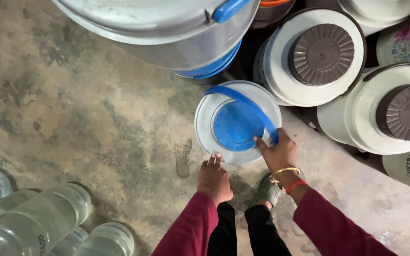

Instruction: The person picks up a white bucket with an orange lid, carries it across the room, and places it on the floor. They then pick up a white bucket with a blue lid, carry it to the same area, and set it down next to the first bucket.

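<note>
A small round steel container (pixel 205 124) with a blue lid (pixel 236 127) stands on the concrete floor. Its blue handle (pixel 243 102) arches over the top. My right hand (pixel 277 152), with a gold bangle and a red band at the wrist, grips the near end of that handle. My left hand (pixel 213 179) reaches down in a maroon sleeve, and its bunched fingertips hold the container's near rim.
A large steel drum (pixel 157 33) with blue trim stands just behind. White jars with brown ribbed caps (pixel 321 54) lie stacked at the right. Clear plastic bottles (pixel 39 220) lie at the lower left. My sandalled foot (pixel 267 190) is below the right hand.
</note>
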